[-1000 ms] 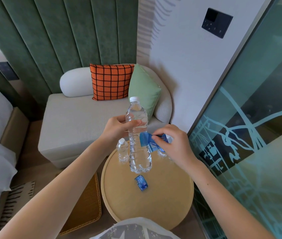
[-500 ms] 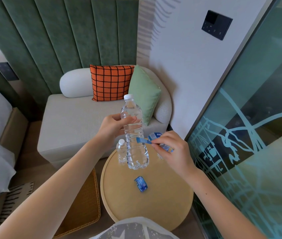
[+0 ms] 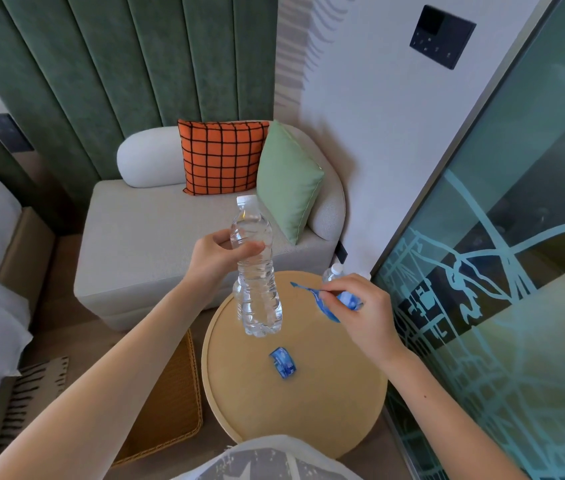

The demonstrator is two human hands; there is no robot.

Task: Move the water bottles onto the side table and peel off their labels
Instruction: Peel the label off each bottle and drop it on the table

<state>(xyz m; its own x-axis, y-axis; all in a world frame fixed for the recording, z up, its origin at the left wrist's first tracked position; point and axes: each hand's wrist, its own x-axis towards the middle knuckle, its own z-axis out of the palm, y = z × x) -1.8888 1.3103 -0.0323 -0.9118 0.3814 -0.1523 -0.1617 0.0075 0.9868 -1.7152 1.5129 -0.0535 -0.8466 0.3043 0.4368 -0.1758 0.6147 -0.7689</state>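
Left fingers (image 3: 251,248): They are wrapped round the top half of the big bottle. My thumb lies across the front.
Big bottle (image 3: 257,292): It is in my left fingers, held up with the white cap on top and leaning a little. It is see-through, full of water, and has no label on it. Its bottom end hangs below my fingers, over the far left part of the surface.
Right fingers (image 3: 350,285): They pinch the blue label. They are off to the side of my left fingers and do not touch the big bottle.
Blue label (image 3: 326,308): It is a thin, crumpled strip in my right fingers. One pointy end sticks out toward my left fingers. It is apart from the big bottle.
Small bottle (image 3: 332,271): It is just behind my right fingers. I can see only its white cap and a bit of its top.
Curled label (image 3: 283,362): It lies on the surface, nearer to me than both sets of fingers and about between them.
Surface (image 3: 308,417): It is round and tan, under my fingers.
Sofa (image 3: 156,237): It is pale and sits past my left fingers.
Orange cushion (image 3: 222,155) and green cushion (image 3: 288,178): They lean at the back of the sofa.
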